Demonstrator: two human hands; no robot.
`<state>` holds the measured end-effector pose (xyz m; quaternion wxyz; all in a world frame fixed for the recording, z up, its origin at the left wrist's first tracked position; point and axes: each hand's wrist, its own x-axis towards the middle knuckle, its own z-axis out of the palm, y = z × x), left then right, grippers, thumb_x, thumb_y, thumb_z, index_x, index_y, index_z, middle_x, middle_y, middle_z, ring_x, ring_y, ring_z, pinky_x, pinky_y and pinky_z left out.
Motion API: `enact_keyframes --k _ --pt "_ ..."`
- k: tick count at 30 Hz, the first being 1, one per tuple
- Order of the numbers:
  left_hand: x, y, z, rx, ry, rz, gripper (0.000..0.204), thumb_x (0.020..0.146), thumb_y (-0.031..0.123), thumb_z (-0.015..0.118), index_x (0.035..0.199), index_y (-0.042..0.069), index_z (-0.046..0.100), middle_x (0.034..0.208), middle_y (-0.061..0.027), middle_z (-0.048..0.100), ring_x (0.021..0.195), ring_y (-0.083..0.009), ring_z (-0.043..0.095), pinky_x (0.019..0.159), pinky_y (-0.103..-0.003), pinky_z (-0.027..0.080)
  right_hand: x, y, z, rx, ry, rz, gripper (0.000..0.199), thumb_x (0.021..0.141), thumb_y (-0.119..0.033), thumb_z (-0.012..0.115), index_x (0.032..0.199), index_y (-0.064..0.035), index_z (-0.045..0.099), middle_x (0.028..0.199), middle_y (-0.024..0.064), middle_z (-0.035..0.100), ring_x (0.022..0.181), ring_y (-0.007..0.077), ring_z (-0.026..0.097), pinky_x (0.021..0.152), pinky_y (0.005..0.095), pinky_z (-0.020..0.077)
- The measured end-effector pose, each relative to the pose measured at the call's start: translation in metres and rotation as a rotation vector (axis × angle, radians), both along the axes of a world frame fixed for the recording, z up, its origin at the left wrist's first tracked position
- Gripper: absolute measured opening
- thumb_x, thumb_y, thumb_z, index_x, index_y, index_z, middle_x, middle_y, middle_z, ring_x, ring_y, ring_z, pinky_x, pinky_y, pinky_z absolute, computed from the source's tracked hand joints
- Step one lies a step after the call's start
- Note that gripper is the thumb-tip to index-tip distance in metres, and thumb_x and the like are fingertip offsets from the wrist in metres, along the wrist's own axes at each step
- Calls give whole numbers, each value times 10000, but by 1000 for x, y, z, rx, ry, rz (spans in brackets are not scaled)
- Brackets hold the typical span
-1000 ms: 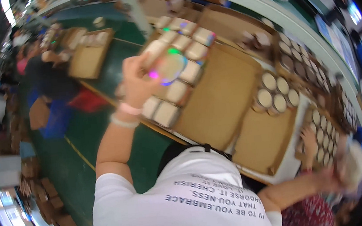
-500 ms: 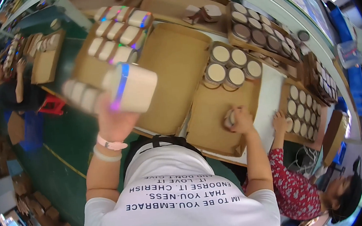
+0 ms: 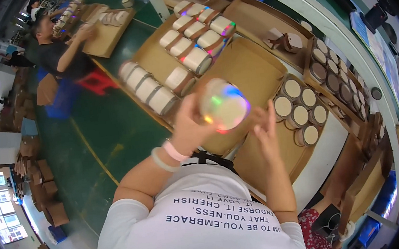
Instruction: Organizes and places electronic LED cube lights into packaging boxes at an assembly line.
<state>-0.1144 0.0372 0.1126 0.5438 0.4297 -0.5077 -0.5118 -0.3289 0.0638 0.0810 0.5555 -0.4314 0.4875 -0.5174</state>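
Note:
My left hand (image 3: 191,128) is closed around a rounded cream light-up unit (image 3: 229,109), blurred by motion. Its round end faces up, with blue, green, yellow and pink lights glowing round the edge. Just to its right my right hand (image 3: 265,134) is raised with fingers apart, nothing visible in it. Below the hands lies a shallow cardboard tray (image 3: 257,162); several round cream-topped units (image 3: 300,115) stand upright toward its far right end. Left of the held unit, a second tray (image 3: 150,52) carries rows of cream units with brown bands (image 3: 194,30) on their sides, some lit.
Another cardboard tray (image 3: 256,65) lies between these two. Farther right, a tray of cream and brown round units (image 3: 332,67) stands below a pale metal frame (image 3: 323,2). A co-worker's patterned sleeve (image 3: 313,231) shows at lower right. Another person (image 3: 55,52) works at far left by a red stool (image 3: 98,81).
My left hand has brought the lit unit rightward and turned its round end up. My right hand has let go of a round unit, now standing with the others, and risen. The view has turned.

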Motion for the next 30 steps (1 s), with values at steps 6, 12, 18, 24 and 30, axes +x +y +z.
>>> enact_keyframes --k 6,12,18,24,30 --pt "-23 13 4 -846 -694 -12 633 585 114 742 1183 103 534 1129 -135 465 1054 -312 475 857 -428 415 32 12 12 -37 -257 -124 739 712 -221 679 1347 -128 312 1311 138 393 1161 335 443 953 460 406" --pt "35 -31 -5 -509 -682 -458 715 659 127 696 1293 14 384 1221 -216 440 1160 -391 416 999 -446 346 2 50 22 -519 1152 -179 878 566 -148 767 1321 -152 319 1272 169 377 1112 424 440 958 516 360" --pt "104 -128 -43 -276 -858 -135 804 735 52 646 1402 -31 204 1312 -254 387 1249 -354 371 1053 -382 299 -9 57 116 -327 997 -941 918 536 -18 675 1359 -6 268 1284 159 366 1214 262 364 1013 365 320" --pt "130 -234 -99 -310 -1448 -185 881 693 224 728 1379 -40 242 1254 -294 435 1179 -410 426 992 -431 366 -21 92 100 -533 1042 -1094 768 623 -104 716 1289 9 350 1272 161 412 1184 315 423 1018 409 350" --pt "118 -244 -113 -170 -1283 -46 956 638 318 773 1362 -25 252 1140 -358 425 1008 -470 455 891 -474 382 5 169 234 -1300 1329 -1645 295 746 -145 625 958 39 535 930 230 587 789 380 597 779 477 526"
